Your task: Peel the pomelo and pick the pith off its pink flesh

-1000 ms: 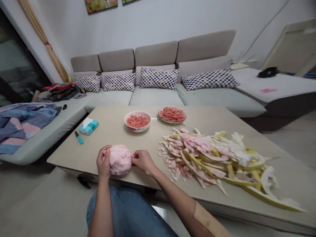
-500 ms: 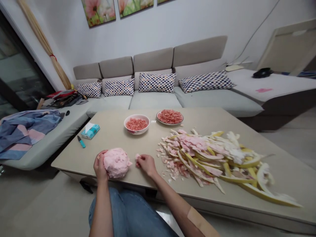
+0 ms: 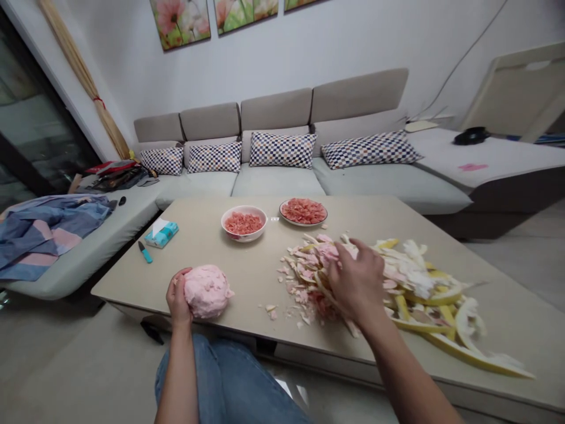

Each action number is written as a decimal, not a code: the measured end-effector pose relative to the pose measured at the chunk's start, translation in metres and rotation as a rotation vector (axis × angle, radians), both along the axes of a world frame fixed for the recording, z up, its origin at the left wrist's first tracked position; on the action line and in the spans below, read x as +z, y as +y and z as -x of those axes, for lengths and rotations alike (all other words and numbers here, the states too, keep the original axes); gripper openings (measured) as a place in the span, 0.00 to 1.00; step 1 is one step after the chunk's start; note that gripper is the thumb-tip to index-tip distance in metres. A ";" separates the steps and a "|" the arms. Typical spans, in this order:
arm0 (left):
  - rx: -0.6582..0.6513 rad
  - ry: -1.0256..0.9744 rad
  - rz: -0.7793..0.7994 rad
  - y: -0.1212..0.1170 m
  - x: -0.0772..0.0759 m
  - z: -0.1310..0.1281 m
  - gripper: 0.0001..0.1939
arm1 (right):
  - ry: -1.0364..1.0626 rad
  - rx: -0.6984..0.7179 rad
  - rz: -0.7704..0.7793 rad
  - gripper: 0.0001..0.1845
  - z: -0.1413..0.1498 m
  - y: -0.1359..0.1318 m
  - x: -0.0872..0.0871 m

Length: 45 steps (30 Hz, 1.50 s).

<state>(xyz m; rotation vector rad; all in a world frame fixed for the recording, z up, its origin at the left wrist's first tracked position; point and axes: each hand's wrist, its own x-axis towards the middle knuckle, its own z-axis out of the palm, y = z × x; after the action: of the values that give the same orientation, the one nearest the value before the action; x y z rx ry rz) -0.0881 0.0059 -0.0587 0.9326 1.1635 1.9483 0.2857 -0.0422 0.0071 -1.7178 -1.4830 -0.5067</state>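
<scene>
My left hand (image 3: 179, 299) is wrapped round the left side of a peeled pomelo (image 3: 207, 291), pale pink and still covered with pith, which rests near the front edge of the table. Out over a heap of pomelo peel (image 3: 404, 318), my right hand (image 3: 359, 282) reaches with its fingers apart, and I see nothing held in it. The heap mixes yellow-edged strips with white and pink pith; my right hand hides part of it. Small pith crumbs (image 3: 271, 311) lie between the pomelo and the heap.
Farther back on the table (image 3: 198, 253) are a white bowl (image 3: 245, 237) and a plate (image 3: 303, 224), both holding pink-red pomelo pulp. At the left lie a tissue pack (image 3: 162, 234) and a small knife (image 3: 145, 252) with a turquoise handle. A sofa (image 3: 276, 179) stands behind the table.
My right hand, earlier pinching a bit of pith beside the pomelo, has moved right over the peel heap and opened. The left hand and pomelo have stayed put.
</scene>
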 end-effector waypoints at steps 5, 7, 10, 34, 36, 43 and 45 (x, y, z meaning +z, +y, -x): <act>0.013 0.018 -0.018 -0.001 0.001 0.000 0.15 | 0.458 0.706 0.389 0.16 0.101 -0.004 -0.044; 0.028 0.035 -0.013 -0.001 0.002 0.001 0.15 | 0.687 0.812 0.580 0.17 0.142 0.001 -0.057; 0.042 0.058 0.002 -0.001 0.003 0.001 0.16 | 0.847 0.835 0.665 0.16 0.178 0.016 -0.064; -0.006 0.043 0.025 0.009 -0.001 0.010 0.16 | 0.977 0.661 0.862 0.07 0.190 0.048 -0.086; 0.009 0.020 0.034 0.011 -0.004 0.012 0.16 | 0.953 0.630 0.843 0.07 0.186 0.047 -0.086; 0.046 -0.021 0.038 0.016 -0.010 0.018 0.17 | 1.001 0.609 0.740 0.13 0.153 0.040 -0.066; 0.035 -0.019 0.041 0.015 -0.008 0.017 0.16 | 0.912 0.589 0.550 0.14 0.128 0.035 -0.053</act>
<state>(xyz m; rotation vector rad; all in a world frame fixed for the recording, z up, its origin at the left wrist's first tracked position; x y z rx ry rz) -0.1053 0.0206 -0.0664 0.8756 1.2120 1.9491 0.1578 -0.0068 -0.0456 -1.4365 -1.3551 0.9549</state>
